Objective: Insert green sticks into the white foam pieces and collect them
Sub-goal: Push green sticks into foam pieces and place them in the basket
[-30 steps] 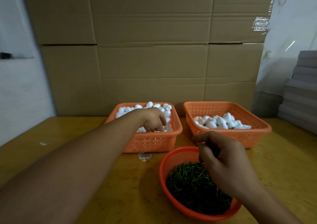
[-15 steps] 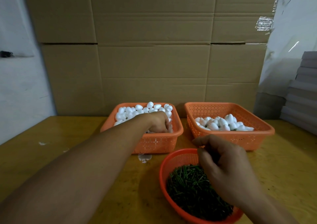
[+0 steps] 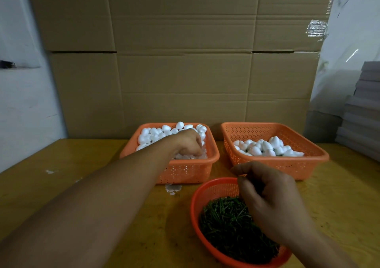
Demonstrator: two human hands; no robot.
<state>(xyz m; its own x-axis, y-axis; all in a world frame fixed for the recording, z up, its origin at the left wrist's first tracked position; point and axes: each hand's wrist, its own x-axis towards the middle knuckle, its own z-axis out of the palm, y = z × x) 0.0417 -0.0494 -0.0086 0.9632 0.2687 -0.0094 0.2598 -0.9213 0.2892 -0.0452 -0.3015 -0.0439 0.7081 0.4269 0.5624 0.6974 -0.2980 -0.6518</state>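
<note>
Since the earlier frames the left hand (image 3: 188, 143) has sunk a little deeper into the left basket (image 3: 185, 170), and its fingers are curled down among the white foam pieces (image 3: 153, 136); whether they already grip one I cannot tell. The right hand (image 3: 269, 202) hovers over the round basket (image 3: 213, 187) just in front of the left basket, fingers bent as for pinching; a stick between them is not visible. The green sticks (image 3: 226, 220) lie there in a dense dark heap. I judge this the picking step; next, stick and foam must meet. The right basket (image 3: 275, 165), beside the left basket, holds finished-looking pieces.
</note>
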